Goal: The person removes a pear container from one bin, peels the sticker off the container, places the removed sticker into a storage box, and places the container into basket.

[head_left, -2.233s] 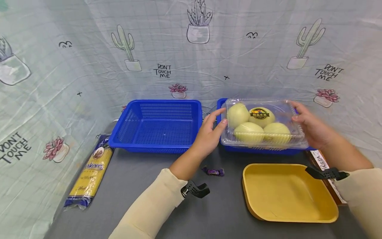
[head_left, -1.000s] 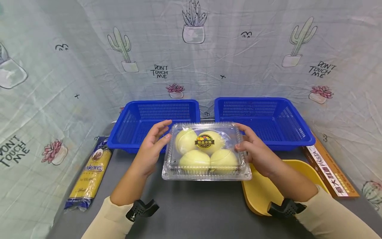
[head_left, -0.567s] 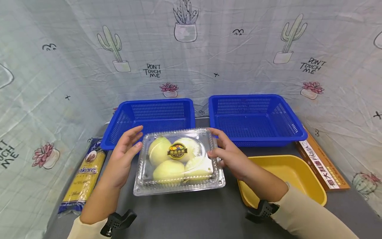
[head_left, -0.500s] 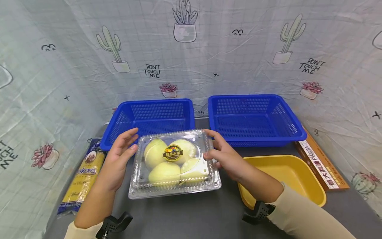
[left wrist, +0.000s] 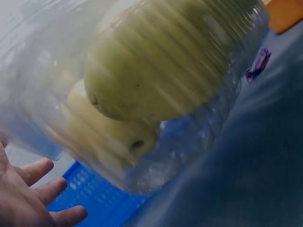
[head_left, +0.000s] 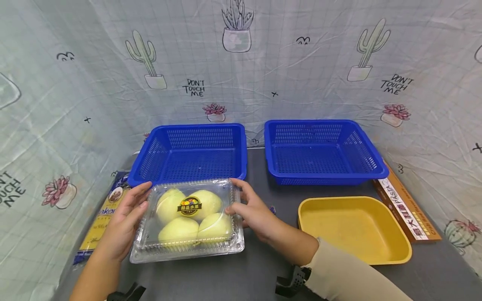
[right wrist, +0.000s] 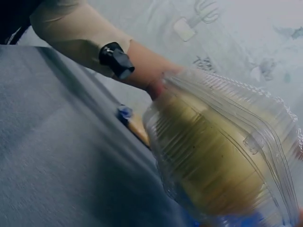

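Observation:
A clear plastic fruit box [head_left: 150,244] with several pale yellow-green fruits [head_left: 178,232] is held above the grey table, left of the middle in the head view. Its lid bears a black and gold label [head_left: 189,207]. My right hand [head_left: 257,213] grips the box's right side, thumb on the lid's edge. At the left side is my left hand [head_left: 122,223], its thumb by the edge. In the left wrist view the left hand's fingers [left wrist: 52,191] are spread and fairly straight. The right wrist view shows the box's ribbed wall [right wrist: 189,156] close up, blurred.
Two blue baskets [head_left: 241,154] [head_left: 327,179] stand at the back. A yellow tray [head_left: 354,200] is at right, beside a pasta box [head_left: 408,209]. A spaghetti packet [head_left: 99,225] lies at left, partly hidden. A purple-wrapped candy [left wrist: 259,65] lies on the table.
Both hands have brought the fruit box from over the right basket leftward and nearer to me, past the middle. The right basket and yellow tray are now uncovered.

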A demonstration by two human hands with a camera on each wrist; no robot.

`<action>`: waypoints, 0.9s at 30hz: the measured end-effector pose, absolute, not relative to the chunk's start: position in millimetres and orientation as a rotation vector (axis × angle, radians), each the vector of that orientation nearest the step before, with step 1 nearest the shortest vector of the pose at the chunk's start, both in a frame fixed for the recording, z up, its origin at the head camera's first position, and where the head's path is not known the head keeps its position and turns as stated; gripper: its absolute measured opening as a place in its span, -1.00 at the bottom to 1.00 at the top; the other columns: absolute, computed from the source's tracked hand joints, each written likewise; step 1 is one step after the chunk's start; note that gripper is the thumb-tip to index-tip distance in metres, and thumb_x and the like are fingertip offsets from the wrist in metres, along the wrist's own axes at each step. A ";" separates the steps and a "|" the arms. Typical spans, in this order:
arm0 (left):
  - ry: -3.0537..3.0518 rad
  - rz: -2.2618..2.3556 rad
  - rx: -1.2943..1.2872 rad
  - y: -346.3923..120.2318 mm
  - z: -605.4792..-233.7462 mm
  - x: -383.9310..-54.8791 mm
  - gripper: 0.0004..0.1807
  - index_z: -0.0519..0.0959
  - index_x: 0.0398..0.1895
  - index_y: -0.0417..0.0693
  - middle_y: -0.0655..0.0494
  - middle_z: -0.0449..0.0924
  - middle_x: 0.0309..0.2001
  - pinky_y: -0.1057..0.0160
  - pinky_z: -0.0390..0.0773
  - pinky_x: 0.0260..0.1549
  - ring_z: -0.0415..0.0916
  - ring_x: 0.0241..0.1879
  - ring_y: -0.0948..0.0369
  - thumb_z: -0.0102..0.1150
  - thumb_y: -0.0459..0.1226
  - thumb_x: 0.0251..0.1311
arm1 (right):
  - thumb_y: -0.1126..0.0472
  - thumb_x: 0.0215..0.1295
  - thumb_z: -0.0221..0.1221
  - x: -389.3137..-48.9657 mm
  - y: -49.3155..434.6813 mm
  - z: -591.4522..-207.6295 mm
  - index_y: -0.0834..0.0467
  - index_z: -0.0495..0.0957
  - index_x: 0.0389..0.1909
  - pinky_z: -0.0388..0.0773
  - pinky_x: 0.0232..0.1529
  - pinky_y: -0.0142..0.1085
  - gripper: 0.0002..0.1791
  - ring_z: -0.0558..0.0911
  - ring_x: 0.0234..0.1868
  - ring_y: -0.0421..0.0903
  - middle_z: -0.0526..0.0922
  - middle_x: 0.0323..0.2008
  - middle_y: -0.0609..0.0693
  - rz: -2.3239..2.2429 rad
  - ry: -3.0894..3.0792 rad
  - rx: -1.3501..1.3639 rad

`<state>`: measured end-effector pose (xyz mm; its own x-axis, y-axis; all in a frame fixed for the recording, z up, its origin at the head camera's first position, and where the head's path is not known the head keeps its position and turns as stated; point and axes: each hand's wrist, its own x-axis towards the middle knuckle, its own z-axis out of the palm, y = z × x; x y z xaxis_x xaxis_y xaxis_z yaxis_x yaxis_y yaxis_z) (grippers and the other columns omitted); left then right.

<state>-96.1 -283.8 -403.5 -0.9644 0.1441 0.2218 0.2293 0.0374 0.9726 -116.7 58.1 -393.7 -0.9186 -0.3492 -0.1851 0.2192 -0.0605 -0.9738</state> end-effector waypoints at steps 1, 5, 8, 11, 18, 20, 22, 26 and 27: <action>-2.226 -2.095 -0.395 -286.4 -406.0 -95.1 -0.46 0.23 0.65 -0.13 0.19 0.27 0.53 0.46 0.27 0.25 0.19 0.47 0.33 -0.15 -0.39 0.69 | 0.32 0.17 0.25 -115.2 54.6 -396.3 -0.12 0.18 0.65 0.66 -0.30 -0.14 -0.02 0.62 0.00 0.09 0.27 0.49 0.32 -2.039 1.839 -0.129; -2.278 -2.067 -0.363 -297.9 -412.4 -91.8 -0.46 0.22 0.66 -0.12 0.18 0.27 0.51 0.47 0.28 0.21 0.19 0.47 0.33 -0.14 -0.37 0.70 | 0.32 0.16 0.28 -110.8 40.9 -405.0 -0.14 0.22 0.64 0.66 -0.32 -0.16 -0.03 0.64 -0.04 0.09 0.23 0.51 0.31 -2.044 1.826 -0.081; -2.303 -2.053 -0.355 -306.0 -415.5 -89.5 -0.45 0.21 0.66 -0.12 0.18 0.26 0.52 0.48 0.29 0.18 0.16 0.48 0.29 -0.14 -0.37 0.70 | 0.33 0.15 0.29 -109.4 32.1 -412.7 -0.16 0.24 0.63 0.66 -0.34 -0.18 -0.02 0.64 -0.10 0.06 0.21 0.51 0.30 -2.061 1.798 -0.039; -2.309 -2.040 -0.363 -311.4 -420.0 -88.5 -0.46 0.26 0.65 -0.06 0.23 0.28 0.52 0.49 0.30 0.18 0.18 0.48 0.28 -0.13 -0.40 0.68 | 0.34 0.13 0.29 -108.4 25.6 -420.9 -0.16 0.25 0.62 0.66 -0.37 -0.21 -0.02 0.63 -0.18 0.02 0.25 0.48 0.27 -2.088 1.770 -0.009; -2.358 -1.966 -0.364 -315.4 -428.0 -88.2 -0.47 0.33 0.62 0.00 0.20 0.33 0.53 0.52 0.29 0.16 0.23 0.44 0.35 -0.09 -0.41 0.67 | 0.37 0.11 0.27 -110.3 16.9 -436.3 -0.06 0.23 0.64 0.71 -0.41 -0.17 0.00 0.65 -0.25 0.01 0.38 0.37 0.24 -2.132 1.745 -0.023; -2.372 -1.948 -0.359 -315.6 -429.5 -88.2 -0.47 0.34 0.62 0.00 0.19 0.34 0.54 0.52 0.29 0.15 0.23 0.43 0.37 -0.09 -0.41 0.67 | 0.37 0.10 0.27 -111.3 14.9 -439.3 -0.05 0.23 0.64 0.71 -0.41 -0.16 0.01 0.66 -0.26 0.00 0.38 0.36 0.23 -2.139 1.741 -0.028; -2.379 -1.931 -0.350 -315.4 -431.0 -88.7 -0.47 0.35 0.61 0.00 0.20 0.35 0.53 0.53 0.29 0.16 0.24 0.43 0.39 -0.07 -0.41 0.66 | 0.38 0.09 0.27 -112.0 13.1 -441.8 -0.06 0.23 0.64 0.70 -0.43 -0.18 0.01 0.65 -0.28 0.00 0.38 0.34 0.22 -2.144 1.741 -0.027; -2.404 -1.895 -0.327 -316.2 -433.3 -89.7 -0.47 0.35 0.61 0.00 0.22 0.34 0.54 0.56 0.26 0.20 0.21 0.44 0.38 -0.05 -0.40 0.66 | 0.39 0.07 0.27 -113.2 9.6 -446.1 -0.07 0.25 0.63 0.70 -0.45 -0.19 0.01 0.65 -0.29 -0.01 0.38 0.30 0.21 -2.157 1.743 -0.024; -2.415 -1.882 -0.321 -316.7 -433.8 -89.7 -0.47 0.34 0.61 0.01 0.23 0.33 0.55 0.57 0.24 0.20 0.20 0.45 0.38 -0.04 -0.39 0.66 | 0.39 0.07 0.27 -113.3 9.0 -447.0 -0.07 0.25 0.63 0.70 -0.45 -0.19 0.02 0.65 -0.29 -0.02 0.38 0.29 0.21 -2.159 1.742 -0.026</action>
